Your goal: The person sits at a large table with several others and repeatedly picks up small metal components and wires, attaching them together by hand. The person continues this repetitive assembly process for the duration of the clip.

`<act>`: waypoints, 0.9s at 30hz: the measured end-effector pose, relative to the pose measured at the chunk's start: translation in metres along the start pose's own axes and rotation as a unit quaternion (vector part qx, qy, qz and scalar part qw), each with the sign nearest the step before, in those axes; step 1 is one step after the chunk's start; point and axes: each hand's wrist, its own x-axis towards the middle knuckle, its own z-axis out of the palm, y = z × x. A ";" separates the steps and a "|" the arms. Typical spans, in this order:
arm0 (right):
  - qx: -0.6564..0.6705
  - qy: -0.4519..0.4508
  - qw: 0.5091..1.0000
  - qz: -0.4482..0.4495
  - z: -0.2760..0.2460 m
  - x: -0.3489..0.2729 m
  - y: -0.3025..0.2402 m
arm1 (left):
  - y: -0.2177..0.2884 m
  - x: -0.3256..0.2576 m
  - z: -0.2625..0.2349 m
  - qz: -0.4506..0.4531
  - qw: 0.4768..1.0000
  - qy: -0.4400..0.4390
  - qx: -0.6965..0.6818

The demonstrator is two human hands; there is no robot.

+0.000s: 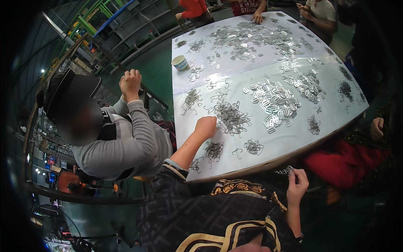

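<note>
Dark wire hooks (231, 117) lie heaped mid-frame, likely light, stiff and tangle-prone, best pinched singly by the shank. The left hand (205, 127) curls at their edge, its hold hidden; lower right, the right hand (298, 181) pinches silvery metal pieces (289, 169). White lettering crosses a red shirt (247, 7) at top; print on the cup (179, 63), upper left, is illegible.

The person wears a black top (180, 210) with grey tonal patterning, curving gold bands (230, 231), an ornate gold-and-black panel (239, 187) and a trimmed left cuff (174, 171).
</note>
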 end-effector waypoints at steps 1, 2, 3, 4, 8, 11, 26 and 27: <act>0.005 -0.002 1.000 0.004 0.000 0.000 0.002 | -0.007 -0.006 -0.008 -0.014 1.000 -0.009 -0.022; 0.010 -0.003 1.000 0.007 0.000 -0.001 0.005 | -0.013 -0.013 -0.016 -0.027 0.998 -0.017 -0.045; 0.011 -0.003 1.000 0.012 -0.001 -0.001 0.007 | -0.016 -0.020 -0.022 -0.030 0.997 -0.023 -0.069; 0.010 -0.006 1.000 0.015 0.000 -0.002 0.009 | -0.020 -0.028 -0.029 -0.032 0.995 -0.030 -0.093; 0.021 -0.015 0.999 0.026 0.005 0.000 0.010 | -0.034 -0.057 -0.042 -0.058 0.989 -0.052 -0.129; 0.024 -0.021 0.999 0.029 0.007 0.001 0.011 | -0.044 -0.075 -0.046 -0.089 0.982 -0.060 -0.154; 0.013 -0.025 0.999 0.026 0.008 -0.001 0.005 | -0.053 -0.077 -0.016 -0.107 0.987 0.011 -0.117; 0.012 -0.027 0.999 0.022 0.009 -0.001 0.005 | -0.050 -0.069 -0.008 -0.077 0.990 0.046 -0.113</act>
